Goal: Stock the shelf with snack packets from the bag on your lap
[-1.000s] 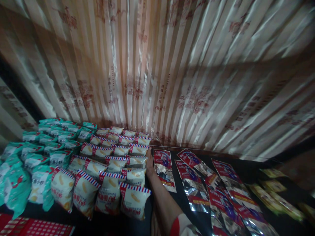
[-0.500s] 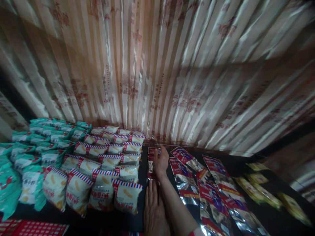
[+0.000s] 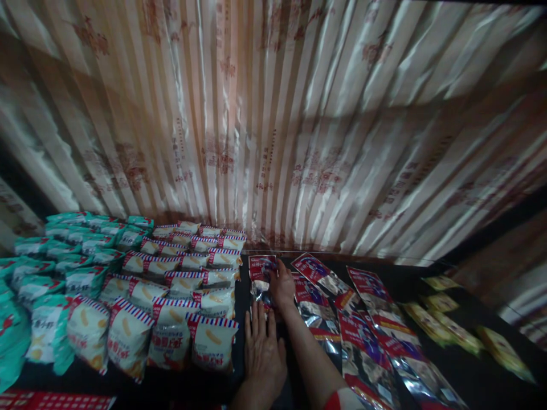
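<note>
pleated curtain (image 3: 265,125) behind; left hand (image 3: 262,353) flattened, right hand (image 3: 282,289) touching red packet (image 3: 258,272), grip unclear.

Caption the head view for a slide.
Left hand and right hand at a red packet, between white bags and more red packets.

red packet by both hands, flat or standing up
Lying flat: the red packet shows its printed face upward on the black surface, right hand at its right side, left hand at its near end.

Light is dim, glare streaks the curtain (image 3: 273,114), and edges blur.
</note>
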Available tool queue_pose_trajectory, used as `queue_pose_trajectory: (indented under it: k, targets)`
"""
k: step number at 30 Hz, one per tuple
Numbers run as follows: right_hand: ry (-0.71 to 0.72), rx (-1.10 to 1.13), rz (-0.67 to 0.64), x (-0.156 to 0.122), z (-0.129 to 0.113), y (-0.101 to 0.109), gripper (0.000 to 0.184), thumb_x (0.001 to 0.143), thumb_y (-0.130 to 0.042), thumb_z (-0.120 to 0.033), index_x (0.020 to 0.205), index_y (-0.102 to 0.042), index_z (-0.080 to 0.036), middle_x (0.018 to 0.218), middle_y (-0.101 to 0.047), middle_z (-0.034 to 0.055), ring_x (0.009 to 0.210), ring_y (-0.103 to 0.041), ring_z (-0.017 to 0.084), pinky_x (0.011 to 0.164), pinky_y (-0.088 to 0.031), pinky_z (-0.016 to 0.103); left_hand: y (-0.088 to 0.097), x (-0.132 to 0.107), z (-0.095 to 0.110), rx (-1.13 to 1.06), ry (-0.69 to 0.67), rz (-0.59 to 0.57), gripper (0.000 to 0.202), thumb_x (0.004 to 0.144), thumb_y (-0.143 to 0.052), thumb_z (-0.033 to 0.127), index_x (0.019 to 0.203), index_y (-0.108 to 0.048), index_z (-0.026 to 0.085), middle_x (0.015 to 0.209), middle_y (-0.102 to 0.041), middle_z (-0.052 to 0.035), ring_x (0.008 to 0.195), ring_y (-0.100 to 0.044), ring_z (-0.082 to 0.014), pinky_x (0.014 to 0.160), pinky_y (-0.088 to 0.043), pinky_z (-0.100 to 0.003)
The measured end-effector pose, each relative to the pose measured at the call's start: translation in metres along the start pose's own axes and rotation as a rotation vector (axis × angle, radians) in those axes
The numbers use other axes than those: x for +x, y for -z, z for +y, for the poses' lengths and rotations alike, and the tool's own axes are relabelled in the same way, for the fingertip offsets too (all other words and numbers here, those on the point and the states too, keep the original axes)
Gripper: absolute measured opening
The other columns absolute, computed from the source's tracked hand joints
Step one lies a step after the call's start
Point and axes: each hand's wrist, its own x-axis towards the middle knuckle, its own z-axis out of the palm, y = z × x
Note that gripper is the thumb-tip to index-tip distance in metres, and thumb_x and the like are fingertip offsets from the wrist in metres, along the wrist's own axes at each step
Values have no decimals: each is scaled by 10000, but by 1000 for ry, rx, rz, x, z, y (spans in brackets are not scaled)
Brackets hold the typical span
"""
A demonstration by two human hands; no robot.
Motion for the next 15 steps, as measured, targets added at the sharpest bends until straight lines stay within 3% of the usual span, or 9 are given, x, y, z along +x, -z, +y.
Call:
queue_pose_trajectory:
  k: [7,15]
  targets:
    - [38,164,96,8,2,-10,501,818,-374,-189,1298,-489,-103,1100,-636,141,987,-596,220,857,-438,313,-8,9,-4,79,-21,130,563,856,-468,446,1339,-453,156,1456,-349,-128,1371,-261,-297,1124,-264,-508]
    - [-5,110,96,21,-16,-16,533,823,-379,-182,1352,-447,-165,1001,-633,117,849,-610,203,759,-444,279,-14,30,-13,158,-17,250,538,850,-487,400,1313,-486,127,1422,-414,-136,1350,-315,-298,1115,-280,-493]
